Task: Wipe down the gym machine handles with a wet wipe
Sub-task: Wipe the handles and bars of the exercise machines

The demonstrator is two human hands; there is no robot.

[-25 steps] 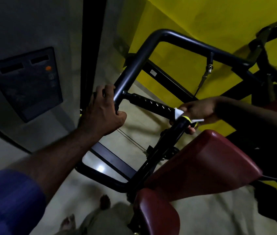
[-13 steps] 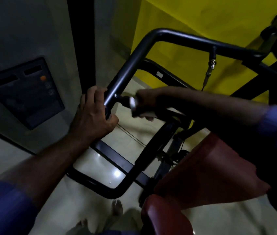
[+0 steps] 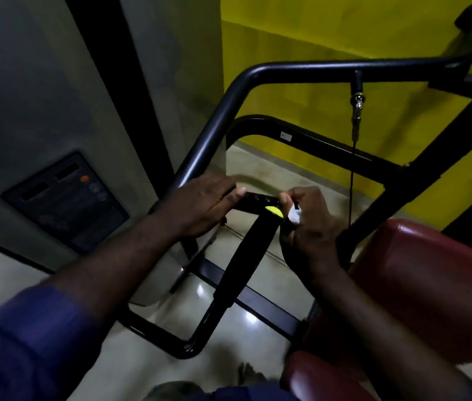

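Wipe point(image 3: 294, 216) pinched in curled right fingers point(image 3: 288, 197), at the end of the short black handle point(image 3: 258, 201), just beside a yellow cap point(image 3: 274, 211). Right hand point(image 3: 311, 233) near the red pad point(image 3: 420, 279). Left hand point(image 3: 200, 205) clenched round the handle's other end, by the frame bar point(image 3: 208, 131). 2 hands, 1 handle. Left sleeve point(image 3: 26, 342) blue.

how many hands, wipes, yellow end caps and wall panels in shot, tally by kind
hands: 2, left hand gripping the black handle, right hand pinching the wet wipe
wet wipe: 1
yellow end cap: 1
wall panel: 1
total: 5
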